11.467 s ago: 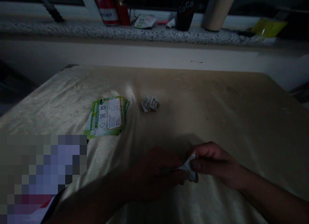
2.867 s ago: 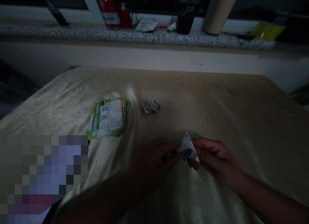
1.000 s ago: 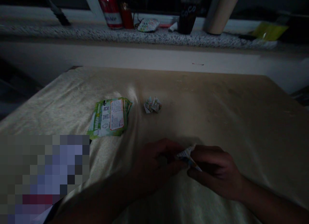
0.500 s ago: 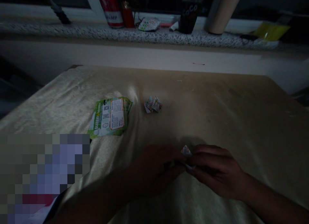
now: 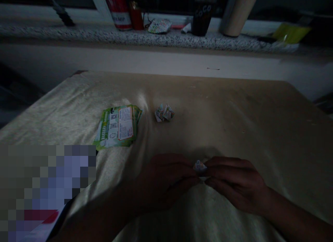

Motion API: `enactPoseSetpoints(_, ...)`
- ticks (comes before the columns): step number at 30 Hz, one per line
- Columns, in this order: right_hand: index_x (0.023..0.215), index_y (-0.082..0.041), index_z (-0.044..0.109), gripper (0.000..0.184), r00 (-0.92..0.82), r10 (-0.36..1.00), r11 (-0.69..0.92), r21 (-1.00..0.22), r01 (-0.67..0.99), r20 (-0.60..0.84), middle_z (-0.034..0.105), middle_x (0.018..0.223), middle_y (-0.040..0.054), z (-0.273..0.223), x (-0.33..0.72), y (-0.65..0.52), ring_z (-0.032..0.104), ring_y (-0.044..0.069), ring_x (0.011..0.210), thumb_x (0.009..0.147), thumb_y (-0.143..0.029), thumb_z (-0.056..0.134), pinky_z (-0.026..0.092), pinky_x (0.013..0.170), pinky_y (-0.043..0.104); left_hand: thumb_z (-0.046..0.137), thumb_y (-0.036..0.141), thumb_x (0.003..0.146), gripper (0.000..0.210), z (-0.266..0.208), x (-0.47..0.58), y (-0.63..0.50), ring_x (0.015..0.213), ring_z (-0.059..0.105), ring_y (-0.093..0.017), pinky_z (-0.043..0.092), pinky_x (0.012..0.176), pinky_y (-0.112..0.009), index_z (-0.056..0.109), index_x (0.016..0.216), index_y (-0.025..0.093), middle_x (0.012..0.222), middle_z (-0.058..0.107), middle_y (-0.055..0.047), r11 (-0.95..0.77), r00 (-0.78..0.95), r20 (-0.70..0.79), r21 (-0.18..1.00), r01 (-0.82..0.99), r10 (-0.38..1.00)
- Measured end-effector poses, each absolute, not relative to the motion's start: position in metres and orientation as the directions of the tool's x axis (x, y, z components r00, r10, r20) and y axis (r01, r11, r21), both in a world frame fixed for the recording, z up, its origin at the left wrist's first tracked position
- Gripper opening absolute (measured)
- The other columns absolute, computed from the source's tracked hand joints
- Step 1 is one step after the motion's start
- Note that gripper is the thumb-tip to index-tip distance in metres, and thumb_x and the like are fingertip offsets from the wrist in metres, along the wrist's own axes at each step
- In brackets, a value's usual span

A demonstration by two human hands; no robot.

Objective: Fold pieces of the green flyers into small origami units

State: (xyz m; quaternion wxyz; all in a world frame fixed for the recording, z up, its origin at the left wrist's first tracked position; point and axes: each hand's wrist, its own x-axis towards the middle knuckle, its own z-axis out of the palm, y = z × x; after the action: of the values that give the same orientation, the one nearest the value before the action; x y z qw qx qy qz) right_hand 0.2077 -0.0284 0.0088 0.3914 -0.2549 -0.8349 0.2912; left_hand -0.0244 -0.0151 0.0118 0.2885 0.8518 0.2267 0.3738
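Note:
Between my two hands is a small piece of folded printed paper (image 5: pixel 199 166), its pointed upper part showing above the fingertips. My left hand (image 5: pixel 166 181) pinches it from the left, and my right hand (image 5: pixel 235 183) grips it from the right. Most of the paper is hidden by the fingers, and the dim light hides finer detail. Farther back on the cloth stands a small folded paper shape (image 5: pixel 164 113) of similar print. To its left lies a stack of green and white printed leaflets (image 5: pixel 118 127), apart from both hands.
A pale, creased cloth covers the table (image 5: pixel 260 131). Behind it, a speckled stone sill (image 5: pixel 104 35) holds a red bottle (image 5: pixel 118 11), a dark cup (image 5: pixel 203 18), a tan cylinder (image 5: pixel 239 14) and a yellow packet (image 5: pixel 291 33). A pixelated patch fills the lower left.
My left hand's fingers have shifted slightly, and more of the paper's face now shows between the fingertips. The paper's tip sits a little lower. The leaflets and paper shape stay put.

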Motion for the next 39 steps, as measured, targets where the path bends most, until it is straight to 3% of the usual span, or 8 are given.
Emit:
enactPoseSetpoints(16,0.102,-0.015,0.072,0.014,-0.542,0.693,0.655,-0.728,0.200,0.475,0.074,0.082,0.0049,0.009,0.207,-0.029,0.069,0.012,0.069,0.089,-0.009,0.068,0.061,0.072,0.023,0.066,0.011,0.089,0.011,0.010,-0.018,-0.020,0.089,0.075,-0.017,0.061,0.080,-0.025,0.071,0.099,0.013,0.098,0.078,-0.011,-0.663,0.542,0.506,0.736,0.135,0.671)
enactPoseSetpoints(25,0.098,-0.019,0.071,0.015,-0.350,0.825,0.524,-0.833,0.177,0.444,0.079,0.081,0.0012,0.000,0.201,-0.031,0.075,0.012,0.069,0.085,-0.012,0.074,0.059,0.063,0.016,0.072,0.015,0.086,0.011,0.007,-0.015,-0.022,0.085,0.078,-0.016,0.062,0.077,-0.023,0.074,0.096,0.018,0.096,0.081,-0.006,-0.626,0.402,0.529,0.763,0.161,0.747)
enactPoseSetpoints(33,0.102,-0.022,0.067,0.025,-0.253,0.862,0.494,-0.837,0.235,0.438,0.078,0.081,0.0017,0.000,0.201,-0.033,0.076,0.014,0.068,0.081,-0.020,0.080,0.061,0.062,0.020,0.073,0.015,0.083,0.017,0.007,-0.012,-0.026,0.090,0.076,-0.016,0.060,0.082,-0.026,0.072,0.099,0.020,0.101,0.079,-0.005,-0.502,0.373,0.432,0.857,0.114,0.822)
enactPoseSetpoints(39,0.114,-0.023,0.060,0.036,-0.338,0.844,0.508,-0.822,0.257,0.416,0.078,0.087,0.0021,-0.003,0.201,-0.035,0.076,0.015,0.075,0.083,-0.017,0.077,0.061,0.069,0.022,0.083,0.023,0.074,0.026,0.007,-0.009,-0.030,0.072,0.072,-0.014,0.058,0.068,-0.022,0.069,0.095,0.019,0.081,0.077,0.000,-0.349,0.248,0.300,0.919,0.184,0.921)
